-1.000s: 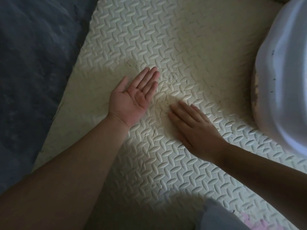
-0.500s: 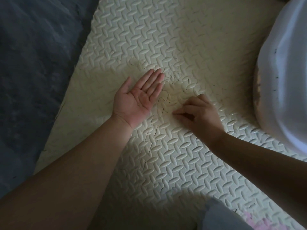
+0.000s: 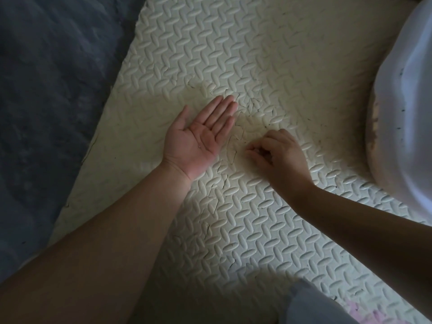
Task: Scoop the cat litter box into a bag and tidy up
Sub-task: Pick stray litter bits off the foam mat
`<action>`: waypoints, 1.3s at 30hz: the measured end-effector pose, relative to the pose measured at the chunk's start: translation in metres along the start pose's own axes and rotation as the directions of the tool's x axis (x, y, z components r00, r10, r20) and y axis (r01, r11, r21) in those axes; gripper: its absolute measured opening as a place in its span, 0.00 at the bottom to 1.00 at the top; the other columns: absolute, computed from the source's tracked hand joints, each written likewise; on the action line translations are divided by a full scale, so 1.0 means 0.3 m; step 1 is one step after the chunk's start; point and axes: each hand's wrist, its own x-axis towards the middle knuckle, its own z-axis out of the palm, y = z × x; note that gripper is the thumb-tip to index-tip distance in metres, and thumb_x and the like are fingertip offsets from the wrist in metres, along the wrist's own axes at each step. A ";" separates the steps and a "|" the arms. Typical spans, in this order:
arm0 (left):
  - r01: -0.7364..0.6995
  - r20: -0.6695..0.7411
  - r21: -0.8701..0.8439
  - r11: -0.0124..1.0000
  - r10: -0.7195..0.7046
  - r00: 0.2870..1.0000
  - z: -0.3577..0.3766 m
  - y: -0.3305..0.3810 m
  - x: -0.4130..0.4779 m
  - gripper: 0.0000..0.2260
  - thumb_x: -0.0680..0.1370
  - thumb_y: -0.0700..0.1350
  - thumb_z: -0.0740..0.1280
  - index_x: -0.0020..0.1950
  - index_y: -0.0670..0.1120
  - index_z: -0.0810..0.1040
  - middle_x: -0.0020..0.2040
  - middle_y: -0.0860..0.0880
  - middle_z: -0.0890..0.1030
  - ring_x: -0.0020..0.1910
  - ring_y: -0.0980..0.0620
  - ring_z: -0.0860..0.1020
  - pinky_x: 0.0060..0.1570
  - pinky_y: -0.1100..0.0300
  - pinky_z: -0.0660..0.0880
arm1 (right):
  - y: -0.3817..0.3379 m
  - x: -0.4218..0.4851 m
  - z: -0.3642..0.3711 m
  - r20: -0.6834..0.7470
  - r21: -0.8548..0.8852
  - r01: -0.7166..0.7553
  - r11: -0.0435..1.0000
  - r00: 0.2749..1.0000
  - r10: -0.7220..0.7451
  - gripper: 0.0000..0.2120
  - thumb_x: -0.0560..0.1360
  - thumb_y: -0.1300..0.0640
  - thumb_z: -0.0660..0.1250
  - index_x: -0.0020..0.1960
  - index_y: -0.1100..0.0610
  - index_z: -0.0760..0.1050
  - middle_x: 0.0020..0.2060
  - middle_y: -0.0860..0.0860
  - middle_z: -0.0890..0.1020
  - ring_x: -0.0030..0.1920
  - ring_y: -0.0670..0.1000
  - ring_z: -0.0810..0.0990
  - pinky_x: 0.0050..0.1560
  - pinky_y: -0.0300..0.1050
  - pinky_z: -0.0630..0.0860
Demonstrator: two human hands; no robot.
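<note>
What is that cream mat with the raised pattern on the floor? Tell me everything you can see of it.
The cream foam-looking floor mat is embossed all over with small raised ovals in a crisscross pattern. Its surface is cracked and peeling near the middle, with a yellowish stain and dark specks. It lies flat beside a dark grey floor. The open left hand, palm up, and the curled right hand are low over it; a white plastic litter box sits at its right.

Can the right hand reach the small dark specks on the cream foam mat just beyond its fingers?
Probably yes. The right hand, fingers pinched, rests on the cream textured foam mat, and the small dark specks lie just past its knuckles. Nothing lies between; the open left hand stays aside.
</note>
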 end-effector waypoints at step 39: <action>-0.010 0.040 -0.145 0.989 0.016 0.999 0.223 -0.117 0.069 0.29 0.82 0.57 0.47 0.71 0.35 0.63 0.71 0.40 0.66 0.74 0.44 0.61 0.71 0.51 0.60 | -0.147 -0.004 -0.094 -0.162 0.019 0.223 0.975 0.963 -0.217 0.14 0.79 0.52 0.61 0.56 0.56 0.81 0.38 0.44 0.73 0.37 0.49 0.71 0.39 0.50 0.71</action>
